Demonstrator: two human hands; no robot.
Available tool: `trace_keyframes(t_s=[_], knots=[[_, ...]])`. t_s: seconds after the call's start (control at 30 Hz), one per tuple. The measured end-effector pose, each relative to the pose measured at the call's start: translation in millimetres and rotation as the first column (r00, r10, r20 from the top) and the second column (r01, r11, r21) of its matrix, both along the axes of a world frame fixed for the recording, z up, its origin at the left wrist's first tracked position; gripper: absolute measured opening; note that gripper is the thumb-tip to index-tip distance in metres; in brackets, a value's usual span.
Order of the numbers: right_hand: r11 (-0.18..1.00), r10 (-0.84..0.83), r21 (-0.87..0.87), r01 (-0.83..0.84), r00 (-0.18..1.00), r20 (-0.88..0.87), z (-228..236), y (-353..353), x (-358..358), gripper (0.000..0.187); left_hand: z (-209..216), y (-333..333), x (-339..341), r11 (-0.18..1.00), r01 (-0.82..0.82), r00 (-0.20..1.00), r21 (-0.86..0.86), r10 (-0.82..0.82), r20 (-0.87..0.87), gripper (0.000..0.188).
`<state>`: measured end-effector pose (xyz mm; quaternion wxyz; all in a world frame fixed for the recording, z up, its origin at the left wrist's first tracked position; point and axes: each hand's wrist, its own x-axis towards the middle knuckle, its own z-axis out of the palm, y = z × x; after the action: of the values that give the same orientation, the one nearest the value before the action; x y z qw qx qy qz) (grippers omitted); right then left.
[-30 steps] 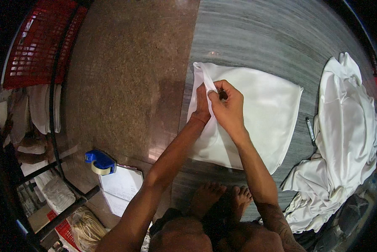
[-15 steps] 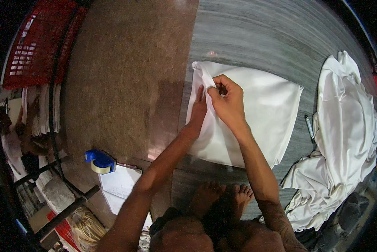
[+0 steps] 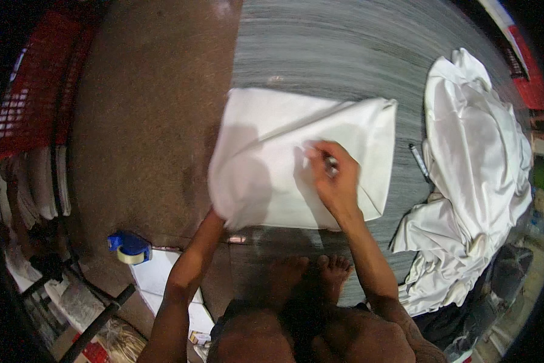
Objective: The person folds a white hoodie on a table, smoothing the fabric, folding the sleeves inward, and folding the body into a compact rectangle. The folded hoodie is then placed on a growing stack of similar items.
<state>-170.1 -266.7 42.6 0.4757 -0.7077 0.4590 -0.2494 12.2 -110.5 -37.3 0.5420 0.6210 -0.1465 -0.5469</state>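
A folded white cloth (image 3: 272, 175) lies over the seam between the grey and brown floor surfaces, a diagonal crease running to its far right corner. My left hand is hidden under the cloth's near left corner; only the forearm (image 3: 196, 257) shows, so its fingers cannot be made out. Over the middle right of the cloth is my right hand (image 3: 338, 178), its fingers curled and the tips smeared by motion. Whether it touches or pinches the fabric I cannot tell.
A heap of shiny white fabric (image 3: 471, 157) lies at the right, with a marker pen (image 3: 418, 162) beside it. At the lower left, a blue tape dispenser (image 3: 128, 247) rests by white papers (image 3: 160, 278). A red basket (image 3: 36, 78) and dark rack bars (image 3: 96, 327) stand along the left.
My left hand has moved from the cloth's left edge to under its near left corner. My right hand has left that edge and moved nearer. The cloth's left part now lies spread out.
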Motion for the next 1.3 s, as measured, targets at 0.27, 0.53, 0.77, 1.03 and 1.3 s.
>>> trace_keyframes(t_s=[0.27,0.53,0.77,1.03,1.3], knots=[[0.955,-0.227,-0.284,0.088,0.832,-0.506,-52,54,-121,0.068,-1,40,-25,0.971,-0.21,0.971,0.112,0.221,-0.091,0.052],[0.988,-0.152,-0.068,0.136,0.902,-0.403,-48,52,-136,0.032,25,101,-63,0.905,-0.416,0.833,0.087,0.418,-0.363,0.058],[0.947,0.006,0.308,0.097,0.948,-0.317,27,-45,-133,0.058,126,27,-10,0.959,-0.112,0.994,0.26,0.105,0.041,0.062],[0.947,-0.237,0.304,0.1,0.857,0.458,76,-169,-69,0.033,175,-106,74,0.865,-0.129,0.898,-0.485,0.309,0.313,0.08],[0.906,-0.337,-0.402,0.13,0.797,-0.501,-88,-16,-175,0.041,29,47,-86,0.857,-0.285,0.525,0.428,-0.234,0.818,0.056]])
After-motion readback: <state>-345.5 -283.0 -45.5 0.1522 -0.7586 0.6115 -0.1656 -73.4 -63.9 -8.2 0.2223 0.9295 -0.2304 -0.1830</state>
